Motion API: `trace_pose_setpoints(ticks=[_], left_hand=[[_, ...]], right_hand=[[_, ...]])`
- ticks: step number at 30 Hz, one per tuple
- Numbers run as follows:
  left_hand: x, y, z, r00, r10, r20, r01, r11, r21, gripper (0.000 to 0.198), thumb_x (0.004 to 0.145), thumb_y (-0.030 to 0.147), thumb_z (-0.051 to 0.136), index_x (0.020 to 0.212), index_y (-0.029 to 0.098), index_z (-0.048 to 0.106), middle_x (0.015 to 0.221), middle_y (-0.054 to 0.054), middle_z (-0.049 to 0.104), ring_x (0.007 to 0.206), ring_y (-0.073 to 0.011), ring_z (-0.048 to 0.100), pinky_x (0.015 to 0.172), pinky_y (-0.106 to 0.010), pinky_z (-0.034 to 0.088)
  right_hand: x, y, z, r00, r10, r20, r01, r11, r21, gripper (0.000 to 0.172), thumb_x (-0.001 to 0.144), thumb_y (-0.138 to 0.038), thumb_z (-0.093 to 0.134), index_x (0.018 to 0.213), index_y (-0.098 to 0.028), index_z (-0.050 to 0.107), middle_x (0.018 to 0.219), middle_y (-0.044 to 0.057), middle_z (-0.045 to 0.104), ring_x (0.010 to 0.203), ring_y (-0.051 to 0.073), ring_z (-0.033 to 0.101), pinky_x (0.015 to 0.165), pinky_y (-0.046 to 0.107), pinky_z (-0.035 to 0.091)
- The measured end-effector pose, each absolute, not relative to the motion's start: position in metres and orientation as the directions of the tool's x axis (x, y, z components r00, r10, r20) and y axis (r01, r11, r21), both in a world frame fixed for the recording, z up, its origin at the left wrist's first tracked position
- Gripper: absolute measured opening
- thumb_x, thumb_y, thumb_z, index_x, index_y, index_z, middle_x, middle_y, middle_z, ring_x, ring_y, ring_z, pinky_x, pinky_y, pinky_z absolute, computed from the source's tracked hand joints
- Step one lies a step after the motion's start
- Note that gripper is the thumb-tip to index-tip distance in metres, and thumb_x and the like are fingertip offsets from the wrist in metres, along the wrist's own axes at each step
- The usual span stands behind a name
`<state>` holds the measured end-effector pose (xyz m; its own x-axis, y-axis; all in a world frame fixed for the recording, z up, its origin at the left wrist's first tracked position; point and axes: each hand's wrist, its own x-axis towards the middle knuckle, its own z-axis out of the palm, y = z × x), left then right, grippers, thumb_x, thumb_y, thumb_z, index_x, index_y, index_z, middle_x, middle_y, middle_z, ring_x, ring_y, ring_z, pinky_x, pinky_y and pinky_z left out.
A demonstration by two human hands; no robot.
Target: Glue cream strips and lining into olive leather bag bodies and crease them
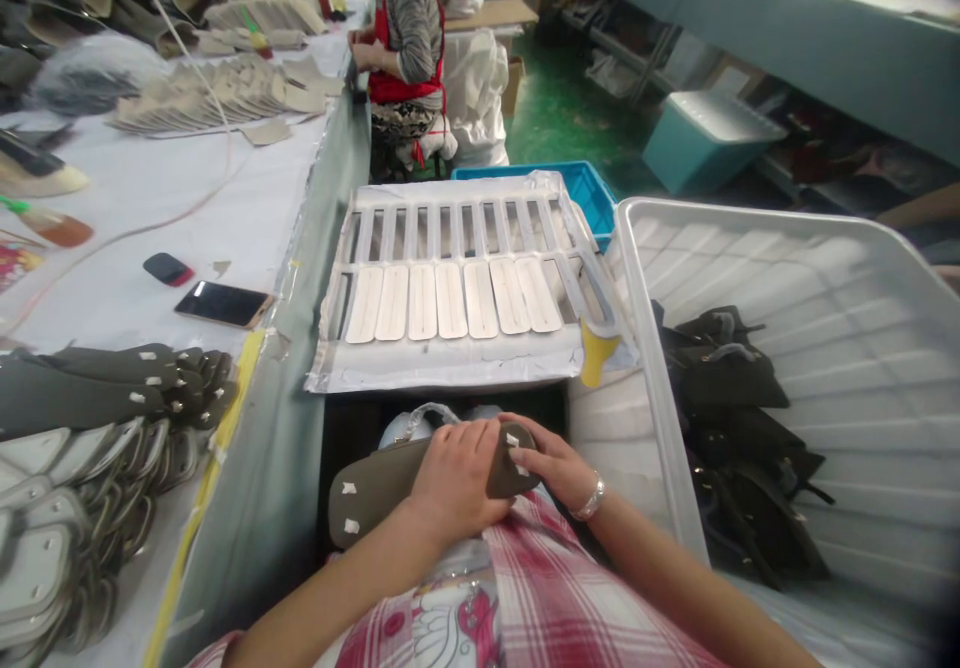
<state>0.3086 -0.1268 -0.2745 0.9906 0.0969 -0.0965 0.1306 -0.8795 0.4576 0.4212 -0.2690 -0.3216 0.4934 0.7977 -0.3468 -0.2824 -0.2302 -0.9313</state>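
Observation:
A long dark olive panel with rounded ends and small white tabs lies across my lap. My left hand is wrapped over its middle, fingers closed together on it. At its right end, my right hand grips the edge, thumb beside a white tab and fingers behind. A loop in clear plastic shows just behind the panel; what it belongs to is mostly hidden. Beyond my hands, a white slotted rack carries a row of several pale rounded strips.
On the left table lie a phone, stacked olive pieces and pale-backed panels. A large white bin with dark olive pieces stands at right. A person in a red apron works farther back.

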Motion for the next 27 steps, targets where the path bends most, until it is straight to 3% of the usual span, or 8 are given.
trace_pose_setpoints(ticks=[3, 6, 9, 11, 16, 21, 27], left_hand=[[0.306, -0.125, -0.276, 0.993, 0.073, -0.092, 0.107, -0.887, 0.45, 0.083, 0.064, 0.054, 0.066, 0.132, 0.017, 0.036, 0.13, -0.012, 0.048, 0.115, -0.0304, 0.043, 0.099, -0.044, 0.028], [0.306, -0.125, -0.276, 0.995, 0.059, -0.085, 0.091, -0.892, 0.443, 0.091, 0.064, 0.066, 0.06, 0.135, 0.016, 0.032, 0.133, -0.013, 0.045, 0.118, -0.0296, 0.041, 0.101, -0.044, 0.026], [0.31, -0.128, -0.275, 0.994, 0.065, -0.09, 0.097, -0.903, 0.418, 0.087, 0.067, 0.063, 0.06, 0.135, 0.016, 0.031, 0.134, -0.013, 0.045, 0.118, -0.0298, 0.041, 0.1, -0.045, 0.027], [0.313, -0.133, -0.273, 0.992, 0.08, -0.095, 0.112, -0.905, 0.41, 0.082, 0.068, 0.058, 0.062, 0.133, 0.017, 0.034, 0.131, -0.012, 0.047, 0.114, -0.0298, 0.044, 0.097, -0.045, 0.03], [0.32, -0.141, -0.272, 0.991, 0.103, -0.08, 0.127, -0.892, 0.433, 0.071, 0.065, 0.046, 0.066, 0.124, 0.016, 0.042, 0.121, -0.01, 0.053, 0.106, -0.028, 0.048, 0.093, -0.042, 0.034], [0.32, -0.143, -0.273, 0.993, 0.101, -0.058, 0.117, -0.886, 0.448, 0.07, 0.062, 0.04, 0.067, 0.123, 0.017, 0.043, 0.121, -0.009, 0.054, 0.106, -0.0264, 0.048, 0.095, -0.042, 0.034], [0.317, -0.142, -0.276, 0.995, 0.092, -0.036, 0.098, -0.888, 0.449, 0.074, 0.062, 0.042, 0.068, 0.125, 0.014, 0.042, 0.121, -0.01, 0.053, 0.108, -0.0269, 0.047, 0.095, -0.043, 0.034]], right_hand=[[0.421, -0.271, -0.326, 0.473, 0.816, -0.332, -0.267, -0.226, -0.937, 0.056, 0.074, -0.044, 0.063, 0.124, -0.021, 0.05, 0.123, 0.007, 0.056, 0.111, 0.022, 0.052, 0.101, 0.042, 0.036], [0.424, -0.271, -0.332, 0.433, 0.847, -0.309, -0.383, -0.138, -0.913, 0.051, 0.078, -0.05, 0.057, 0.12, -0.02, 0.055, 0.124, 0.007, 0.056, 0.115, 0.021, 0.05, 0.104, 0.041, 0.032], [0.427, -0.265, -0.333, 0.392, 0.849, -0.355, -0.555, -0.09, -0.827, 0.053, 0.084, -0.06, 0.042, 0.111, -0.018, 0.062, 0.114, 0.008, 0.063, 0.11, 0.021, 0.054, 0.103, 0.04, 0.033], [0.429, -0.26, -0.329, 0.395, 0.825, -0.404, -0.573, -0.123, -0.81, 0.055, 0.082, -0.062, 0.043, 0.104, -0.017, 0.066, 0.106, 0.008, 0.066, 0.105, 0.022, 0.057, 0.101, 0.04, 0.035], [0.428, -0.254, -0.322, 0.522, 0.732, -0.438, -0.448, -0.201, -0.871, 0.048, 0.075, -0.058, 0.056, 0.093, -0.014, 0.068, 0.094, 0.007, 0.068, 0.097, 0.023, 0.058, 0.096, 0.04, 0.039], [0.425, -0.258, -0.324, 0.539, 0.779, -0.321, -0.28, -0.194, -0.94, 0.049, 0.081, -0.058, 0.047, 0.095, -0.014, 0.065, 0.097, 0.007, 0.066, 0.094, 0.022, 0.057, 0.092, 0.038, 0.041], [0.42, -0.266, -0.32, 0.583, 0.77, -0.26, -0.077, -0.267, -0.961, 0.038, 0.085, -0.043, 0.043, 0.109, -0.017, 0.056, 0.109, 0.008, 0.061, 0.103, 0.021, 0.055, 0.095, 0.035, 0.04]])
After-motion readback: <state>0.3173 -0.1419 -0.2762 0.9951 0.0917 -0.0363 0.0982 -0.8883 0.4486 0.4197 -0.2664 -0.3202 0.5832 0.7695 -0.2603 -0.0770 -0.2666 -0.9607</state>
